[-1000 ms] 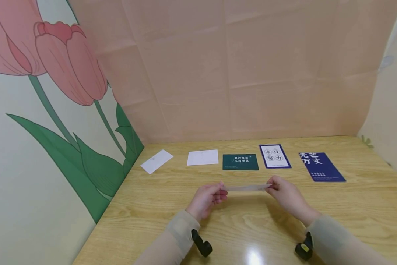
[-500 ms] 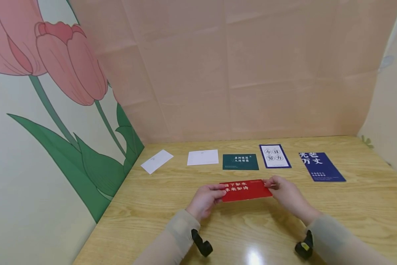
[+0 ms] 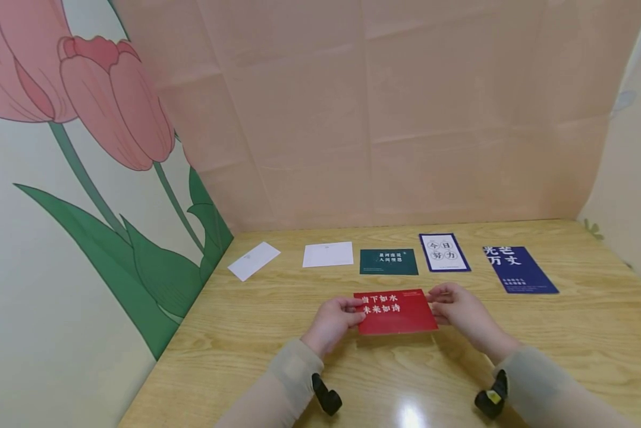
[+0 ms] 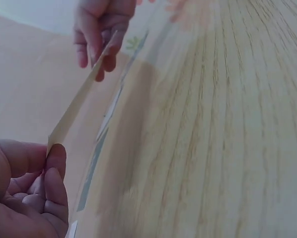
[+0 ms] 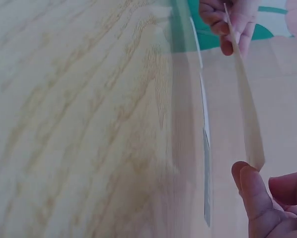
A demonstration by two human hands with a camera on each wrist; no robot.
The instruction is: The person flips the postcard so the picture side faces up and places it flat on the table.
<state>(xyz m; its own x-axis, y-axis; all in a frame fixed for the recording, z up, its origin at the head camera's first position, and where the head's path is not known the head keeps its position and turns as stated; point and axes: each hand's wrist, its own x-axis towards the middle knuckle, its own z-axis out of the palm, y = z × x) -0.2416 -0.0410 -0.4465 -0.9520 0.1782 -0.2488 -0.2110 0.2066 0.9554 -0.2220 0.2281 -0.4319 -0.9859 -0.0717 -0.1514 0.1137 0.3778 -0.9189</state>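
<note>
A red postcard (image 3: 396,318) with white characters is held above the table, its printed side toward the head camera. The left hand (image 3: 332,321) pinches its left edge between thumb and fingers. At the card's right edge is the right hand (image 3: 462,313). In the right wrist view its thumb (image 5: 290,188) stands apart from the card, while its fingertips (image 5: 248,176) lie at the card's edge. From both wrist views the card (image 4: 79,101) appears nearly edge-on, with a pale back. The other card edge (image 5: 247,104) runs up to the left hand.
Along the far side of the wooden table (image 3: 245,333) lie a tilted white card (image 3: 253,261), a white card (image 3: 327,255), a green card (image 3: 388,268), a blue-bordered white card (image 3: 444,261) and a dark blue card (image 3: 529,282). A pinkish cloth (image 3: 379,119) hangs behind.
The card, seen nearly edge-on at first, has tilted so its red printed face shows and its near edge is lower. The right thumb and fingers have spread apart from their pinch.
</note>
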